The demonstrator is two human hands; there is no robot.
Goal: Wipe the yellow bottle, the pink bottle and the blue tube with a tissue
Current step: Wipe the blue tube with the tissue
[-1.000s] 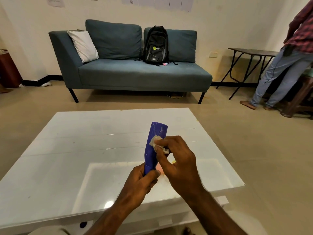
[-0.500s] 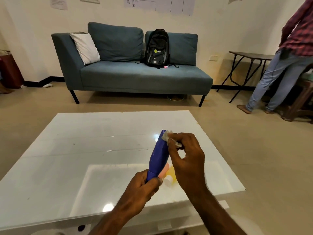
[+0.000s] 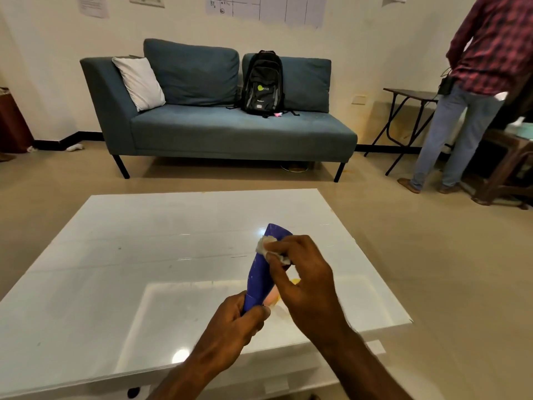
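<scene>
My left hand grips the lower end of the blue tube, which stands tilted above the white table. My right hand pinches a small white tissue against the upper part of the tube. Behind my hands, slivers of the pink bottle and the yellow bottle show on the table; most of both is hidden.
A teal sofa with a white cushion and a black backpack stands beyond the table. A person in jeans stands at the right beside a dark folding table and wooden furniture.
My right hand with the tissue slid up the blue tube to its top and now sits just below the tip. The camera view tilted slightly upward.
</scene>
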